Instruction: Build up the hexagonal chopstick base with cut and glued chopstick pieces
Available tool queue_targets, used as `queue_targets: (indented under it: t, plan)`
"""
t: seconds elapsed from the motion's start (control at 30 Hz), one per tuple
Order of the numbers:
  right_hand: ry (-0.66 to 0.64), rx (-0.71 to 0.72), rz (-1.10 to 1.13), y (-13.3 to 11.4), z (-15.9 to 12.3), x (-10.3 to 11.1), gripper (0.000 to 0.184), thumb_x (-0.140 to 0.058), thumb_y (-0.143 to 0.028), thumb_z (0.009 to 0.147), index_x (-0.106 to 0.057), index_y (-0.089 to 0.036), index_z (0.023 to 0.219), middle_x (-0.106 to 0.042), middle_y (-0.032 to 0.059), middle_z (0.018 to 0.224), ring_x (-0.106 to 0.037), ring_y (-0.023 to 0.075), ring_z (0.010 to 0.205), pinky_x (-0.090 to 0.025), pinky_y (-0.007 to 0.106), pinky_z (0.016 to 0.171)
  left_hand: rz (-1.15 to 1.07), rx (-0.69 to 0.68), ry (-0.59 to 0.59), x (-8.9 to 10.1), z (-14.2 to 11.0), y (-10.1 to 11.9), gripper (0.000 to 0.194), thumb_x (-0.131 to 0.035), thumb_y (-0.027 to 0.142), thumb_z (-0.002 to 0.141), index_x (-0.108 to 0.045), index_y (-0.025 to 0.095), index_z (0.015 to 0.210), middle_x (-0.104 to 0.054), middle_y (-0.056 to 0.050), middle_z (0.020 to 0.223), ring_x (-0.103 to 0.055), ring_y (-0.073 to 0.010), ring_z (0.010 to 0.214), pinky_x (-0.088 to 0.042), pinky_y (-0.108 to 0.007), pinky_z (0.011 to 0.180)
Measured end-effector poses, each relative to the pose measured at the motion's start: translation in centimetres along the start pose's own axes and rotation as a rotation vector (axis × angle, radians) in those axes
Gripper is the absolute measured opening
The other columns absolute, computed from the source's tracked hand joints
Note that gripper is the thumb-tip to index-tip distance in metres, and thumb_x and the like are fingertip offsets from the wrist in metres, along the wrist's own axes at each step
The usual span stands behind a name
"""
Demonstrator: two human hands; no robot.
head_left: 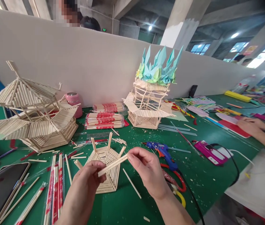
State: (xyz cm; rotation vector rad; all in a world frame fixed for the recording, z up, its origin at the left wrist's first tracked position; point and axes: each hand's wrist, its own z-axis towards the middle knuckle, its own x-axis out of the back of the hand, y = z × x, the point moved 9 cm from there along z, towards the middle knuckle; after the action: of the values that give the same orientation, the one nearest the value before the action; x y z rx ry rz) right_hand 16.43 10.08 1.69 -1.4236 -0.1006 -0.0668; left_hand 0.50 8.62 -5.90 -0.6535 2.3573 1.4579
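Observation:
Between my two hands is a short pair of pale wooden chopsticks point(114, 164), lying side by side and slanting up to the right. My left hand point(85, 182) pinches the lower left end between thumb and fingers. The upper right end is pinched by my right hand point(147, 168). Just below and behind them, a flat many-sided stick base point(110, 184) rests on the green table point(132, 209), with short posts standing at its corners. My left hand covers part of its left side. One loose stick point(132, 183) lies right of the base.
A blue glue gun point(162, 151) and red-handled scissors point(181, 179) lie at right. Two stick pagodas point(45, 132) point(147, 112) stand behind. Wrapped chopsticks point(104, 120), a phone point(3, 193) and a magenta power strip point(211, 152) surround the work. Another person's hands point(252, 125) are at far right.

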Motion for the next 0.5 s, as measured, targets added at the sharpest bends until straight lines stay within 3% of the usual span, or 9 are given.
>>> queue_targets:
  t: [0.1,0.2,0.27,0.37,0.5]
  plan:
    - [0.02,0.036,0.019,-0.1,-0.1,0.4,0.017,-0.053,-0.027,0.081,-0.056,-0.016,0.069,-0.04,-0.0045,0.058,-0.031,0.0088,0.053,-0.027,0.021,0.047,-0.027,0.05,0.062,1.5,0.0,-0.1,0.017,-0.053,0.027,0.069,-0.065,0.017,0.069,-0.061,-0.004,0.071,-0.053,-0.0167,0.068,-0.042,-0.027,0.06]
    - [-0.045,0.021,0.02,0.1,-0.1,0.1,0.016,-0.053,-0.026,0.081,-0.056,-0.016,0.069,-0.039,-0.0047,0.058,-0.031,0.0085,0.052,-0.027,0.021,0.046,0.04,0.021,0.101,2.8,-0.2,0.3,0.008,-0.06,0.023,0.065,-0.065,0.018,0.069,-0.06,-0.001,0.071,-0.051,-0.0139,0.065,-0.041,-0.023,0.058]
    - [-0.136,0.003,0.002,0.3,-0.2,-0.7,0.017,-0.052,-0.026,0.081,-0.055,-0.016,0.068,-0.038,-0.0052,0.057,-0.03,0.0082,0.051,-0.025,0.021,0.046,0.129,-0.052,0.045,2.7,-0.7,0.9,0.004,-0.062,0.02,0.063,-0.062,0.018,0.06,-0.057,0.001,0.066,-0.047,-0.0123,0.062,-0.039,-0.021,0.056]
    - [-0.291,-0.028,-0.017,0.5,-0.6,-2.2,0.017,-0.052,-0.024,0.081,-0.053,-0.016,0.067,-0.039,-0.0049,0.057,-0.032,0.0079,0.051,-0.026,0.021,0.045,0.275,-0.141,-0.048,1.7,-1.7,1.4,0.018,-0.062,0.027,0.065,-0.06,0.018,0.05,-0.055,0.0,0.062,-0.048,-0.0144,0.065,-0.039,-0.021,0.059]
    - [-0.418,-0.057,-0.058,0.9,-1.0,-3.7,0.016,-0.05,-0.022,0.081,-0.052,-0.015,0.067,-0.041,-0.0042,0.058,-0.034,0.0081,0.052,-0.028,0.021,0.046,0.475,-0.076,-0.126,0.5,-2.7,0.5,0.02,-0.065,0.039,0.067,-0.07,0.019,0.065,-0.064,-0.004,0.074,-0.053,-0.0185,0.074,-0.041,-0.024,0.067]
